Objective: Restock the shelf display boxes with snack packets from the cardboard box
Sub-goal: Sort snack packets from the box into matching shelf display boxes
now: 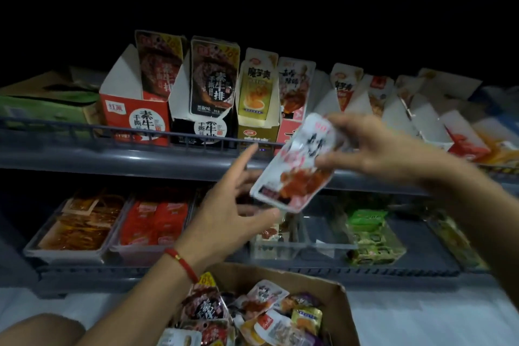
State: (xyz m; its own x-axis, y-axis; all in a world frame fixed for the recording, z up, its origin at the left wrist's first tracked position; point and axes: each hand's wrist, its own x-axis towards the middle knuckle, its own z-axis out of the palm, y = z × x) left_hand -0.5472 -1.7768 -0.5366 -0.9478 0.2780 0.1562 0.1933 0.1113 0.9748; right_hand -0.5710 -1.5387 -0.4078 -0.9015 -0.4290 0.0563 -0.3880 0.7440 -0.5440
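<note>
My right hand (373, 149) pinches a white and pink snack packet (295, 174) by its upper end, holding it tilted in front of the upper shelf. My left hand (227, 211) is spread open just below and left of the packet, fingers straight, not gripping it. Behind the packet stands a pink display box (286, 132) with matching packets (295, 84). To its left are a yellow display box (257, 132), a black one (202, 129) and a red one (134, 118). The cardboard box (334, 300), at the bottom, holds several mixed packets (261, 314).
A grey rail (84, 132) runs along the upper shelf front. More white display boxes (421, 118) lean to the right. The lower shelf carries clear trays (70, 250) of orange, red and green snacks. My knee (36, 329) shows at the bottom left.
</note>
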